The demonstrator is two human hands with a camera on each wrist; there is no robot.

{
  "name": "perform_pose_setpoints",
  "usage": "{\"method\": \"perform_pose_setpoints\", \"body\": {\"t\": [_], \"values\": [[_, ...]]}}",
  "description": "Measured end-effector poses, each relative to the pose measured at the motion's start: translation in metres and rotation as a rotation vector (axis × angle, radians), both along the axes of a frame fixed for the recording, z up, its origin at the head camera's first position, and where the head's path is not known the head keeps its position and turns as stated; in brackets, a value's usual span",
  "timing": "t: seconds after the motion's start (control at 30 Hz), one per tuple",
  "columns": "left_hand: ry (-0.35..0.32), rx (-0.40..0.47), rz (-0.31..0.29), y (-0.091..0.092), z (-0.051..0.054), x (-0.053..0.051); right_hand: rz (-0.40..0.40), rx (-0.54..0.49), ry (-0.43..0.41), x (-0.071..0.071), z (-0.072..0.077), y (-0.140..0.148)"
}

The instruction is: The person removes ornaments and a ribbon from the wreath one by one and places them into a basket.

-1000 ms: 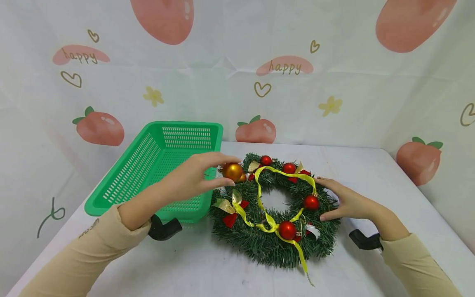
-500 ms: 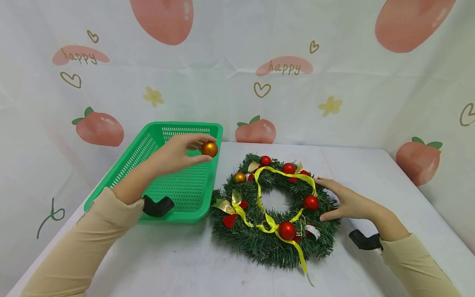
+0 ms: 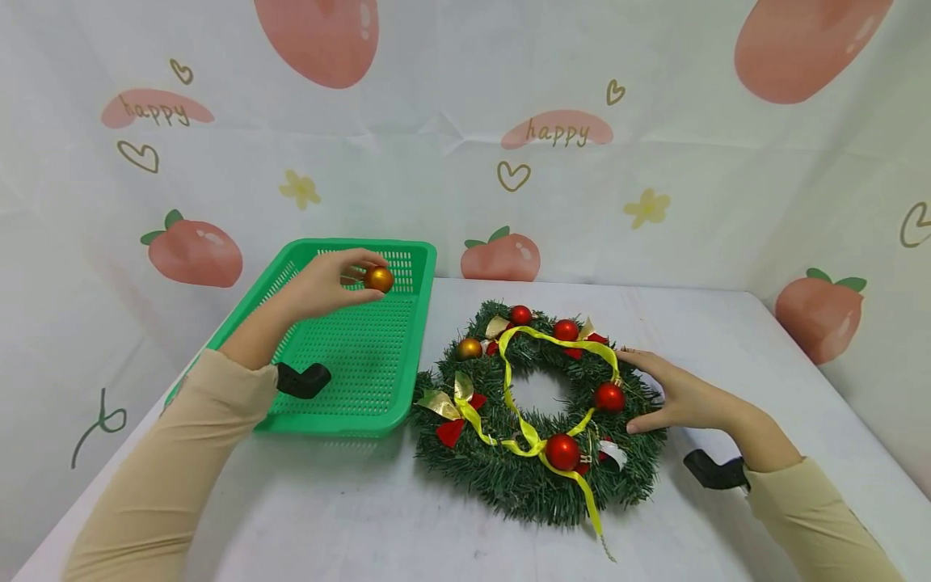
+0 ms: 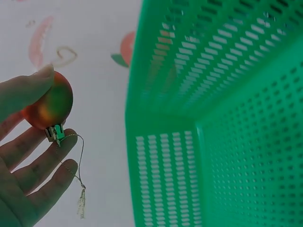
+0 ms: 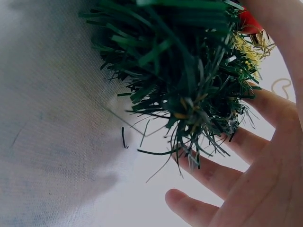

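Observation:
My left hand (image 3: 321, 283) holds a gold Christmas ball (image 3: 379, 280) between thumb and fingers, above the far part of the green basket (image 3: 425, 339). In the left wrist view a looped string hangs from the cap of the gold ball (image 4: 56, 101). A green wreath (image 3: 494, 477) with red balls, bows and a yellow ribbon (image 3: 507, 380) lies on the table. My right hand (image 3: 694, 402) rests against its right edge, thumb and fingers spread. The right wrist view shows loose fingers (image 5: 213, 175) beside and partly behind the wreath's needles (image 5: 175, 61).
A gold ball (image 3: 469, 348) sits on the wreath's left side, and a red ball (image 3: 563, 451) at its front. The basket stands left of the wreath on the white table (image 3: 349, 517). A printed cloth (image 3: 407, 97) hangs behind.
My left hand has lifted the gold ball away from the wreath's left side and carried it left and back over the basket. The right hand and the wreath have stayed in place.

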State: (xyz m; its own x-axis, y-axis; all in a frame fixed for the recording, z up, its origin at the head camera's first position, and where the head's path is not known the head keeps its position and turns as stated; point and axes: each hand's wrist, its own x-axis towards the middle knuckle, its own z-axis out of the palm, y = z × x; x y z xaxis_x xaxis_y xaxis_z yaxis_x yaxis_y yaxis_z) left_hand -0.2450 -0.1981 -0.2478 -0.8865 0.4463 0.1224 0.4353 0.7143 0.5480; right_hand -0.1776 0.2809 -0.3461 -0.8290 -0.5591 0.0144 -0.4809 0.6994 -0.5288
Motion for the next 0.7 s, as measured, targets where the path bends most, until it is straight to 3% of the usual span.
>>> {"method": "perform_pose_setpoints", "body": {"t": [0.33, 0.7], "values": [[-0.045, -0.027, 0.069, -0.023, -0.013, -0.016, -0.008, 0.010, -0.013, -0.001, 0.000, 0.001], [-0.107, -0.098, 0.127, -0.038, -0.027, -0.026, -0.005, 0.012, -0.012, -0.002, -0.001, 0.001]]}}
